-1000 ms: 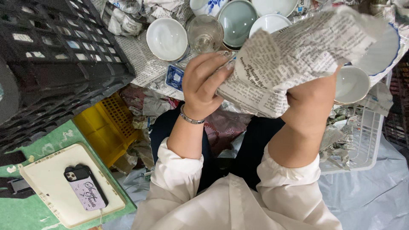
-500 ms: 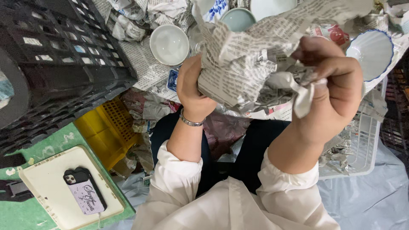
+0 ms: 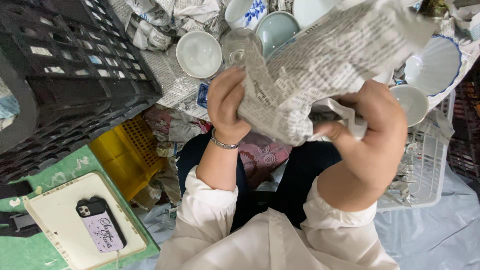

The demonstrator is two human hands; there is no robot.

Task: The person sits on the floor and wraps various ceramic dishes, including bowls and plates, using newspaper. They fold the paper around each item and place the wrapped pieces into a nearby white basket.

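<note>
Left hand (image 3: 227, 102): raised mid-frame, back of the hand toward the camera, fingers curled forward and closed in a grip, knuckles uppermost. Wrist straight, ringed by a thin metal bracelet (image 3: 223, 144). Forearm bare, running down and slightly left to a white sleeve (image 3: 212, 200) bunched at the elbow.

Right hand (image 3: 372, 127): held nearer the camera, so it looks larger; fingers folded inward into a loose fist, thumb pointing left across the front, tip showing. Wrist bent, forearm bare and short in view, ending in a gathered white cuff (image 3: 345, 215).

Both arms: lifted before the chest, elbows bent, hands near each other, not touching.
</note>
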